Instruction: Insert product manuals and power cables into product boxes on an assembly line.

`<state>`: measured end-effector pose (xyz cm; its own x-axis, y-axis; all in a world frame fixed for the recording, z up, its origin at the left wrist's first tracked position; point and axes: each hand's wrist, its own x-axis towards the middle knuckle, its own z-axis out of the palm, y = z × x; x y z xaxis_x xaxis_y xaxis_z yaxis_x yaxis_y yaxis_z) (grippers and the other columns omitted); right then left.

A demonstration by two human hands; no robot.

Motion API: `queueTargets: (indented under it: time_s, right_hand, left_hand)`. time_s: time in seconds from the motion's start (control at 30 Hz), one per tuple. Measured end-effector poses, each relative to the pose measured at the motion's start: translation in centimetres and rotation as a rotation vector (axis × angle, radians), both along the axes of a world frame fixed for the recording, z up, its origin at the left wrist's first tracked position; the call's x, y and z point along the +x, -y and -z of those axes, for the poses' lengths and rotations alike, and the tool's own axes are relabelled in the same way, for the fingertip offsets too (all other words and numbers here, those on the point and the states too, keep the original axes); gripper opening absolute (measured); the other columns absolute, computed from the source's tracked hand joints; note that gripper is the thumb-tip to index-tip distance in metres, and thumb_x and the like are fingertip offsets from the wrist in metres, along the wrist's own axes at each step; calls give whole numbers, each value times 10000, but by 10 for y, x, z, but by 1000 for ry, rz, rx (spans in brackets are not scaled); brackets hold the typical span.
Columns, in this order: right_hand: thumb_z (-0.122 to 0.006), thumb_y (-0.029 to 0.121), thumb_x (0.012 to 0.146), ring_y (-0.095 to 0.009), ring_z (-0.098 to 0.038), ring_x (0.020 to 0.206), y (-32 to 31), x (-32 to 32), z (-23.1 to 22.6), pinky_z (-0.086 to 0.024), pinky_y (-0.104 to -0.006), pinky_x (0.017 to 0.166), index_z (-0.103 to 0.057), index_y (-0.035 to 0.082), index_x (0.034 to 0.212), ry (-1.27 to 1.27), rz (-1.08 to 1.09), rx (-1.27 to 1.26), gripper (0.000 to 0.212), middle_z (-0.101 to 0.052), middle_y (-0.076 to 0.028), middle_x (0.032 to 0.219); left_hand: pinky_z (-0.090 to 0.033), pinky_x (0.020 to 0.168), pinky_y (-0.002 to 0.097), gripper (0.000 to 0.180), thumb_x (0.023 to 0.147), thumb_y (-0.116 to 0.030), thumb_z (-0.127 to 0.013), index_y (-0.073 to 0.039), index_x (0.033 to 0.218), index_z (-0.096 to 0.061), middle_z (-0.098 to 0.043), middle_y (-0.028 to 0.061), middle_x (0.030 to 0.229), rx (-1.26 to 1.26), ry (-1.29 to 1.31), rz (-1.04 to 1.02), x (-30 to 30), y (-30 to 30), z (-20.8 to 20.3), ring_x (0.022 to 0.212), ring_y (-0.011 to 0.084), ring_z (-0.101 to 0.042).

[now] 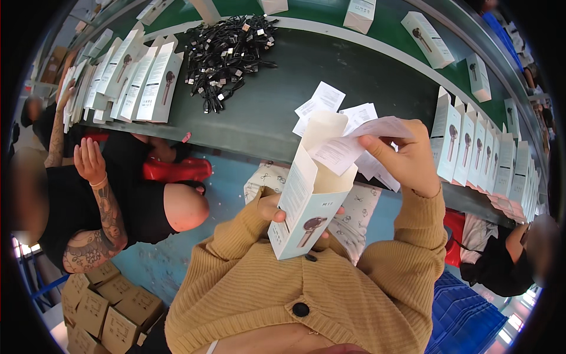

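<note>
In front of my chest, my left hand point(272, 210) grips a tall white box point(302, 217) near its lower part, with fingers showing on both sides. A picture of a dark round-headed device is printed on the front, and the top flaps stand up. Over the opening, my right hand point(407, 154) pinches a printed paper leaflet point(386, 128) between thumb and fingers. Its lower end point(339, 154) hangs at the mouth of the box; how far in it reaches, I cannot tell. More leaflets point(323, 99) lie spread on the dark worktable behind the box.
A heap of black cables point(230, 53) lies on the worktable point(330, 65). Rows of upright white boxes stand left point(156, 82) and right point(466, 138). Others ride the green conveyor point(389, 26). People sit either side. Brown cartons point(112, 301) and blue crates point(466, 315) stand low down.
</note>
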<state>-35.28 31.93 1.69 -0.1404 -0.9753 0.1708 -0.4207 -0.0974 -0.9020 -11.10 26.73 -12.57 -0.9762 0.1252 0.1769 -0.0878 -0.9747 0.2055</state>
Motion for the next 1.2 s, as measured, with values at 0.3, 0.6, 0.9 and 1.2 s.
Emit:
queueTargets:
  time_s: [0.3,0.6,0.9,1.2]
  right_hand:
    - [-709,73,778,-70,-553,627,20,15,-6,-442,-228,567,-700,-2,922,166,-291,247,162,-673,-44,748]
    - [-673,157,837,-70,-497,496,36,38,-2,-389,-234,463,-686,-30,909,72,-185,349,201,-629,-78,632]
    - [-664,173,838,-49,-459,443,46,47,-3,-365,-227,427,-693,-27,925,54,-204,511,220,-611,-64,589]
    - [-690,163,794,-43,-455,480,106,47,-15,-401,-221,475,-690,9,973,-224,-44,157,236,-687,-60,784]
  left_hand:
    - [-344,1060,434,1093,687,-504,-791,35,1450,-224,-327,231,1446,-445,102,-48,27,14,41,1311,322,-384]
    - [-295,1073,366,1232,627,-329,-875,-76,1507,-52,-336,134,1449,-614,147,-425,30,25,-19,1315,221,-364]
    - [-309,1051,341,1075,660,-185,-827,-30,1478,-146,-401,125,1387,-1187,359,-600,37,34,-32,1281,206,-386]
    - [-293,1066,364,1132,623,-255,-863,-26,1476,-154,-400,132,1395,-1139,438,-782,55,38,-16,1296,222,-382]
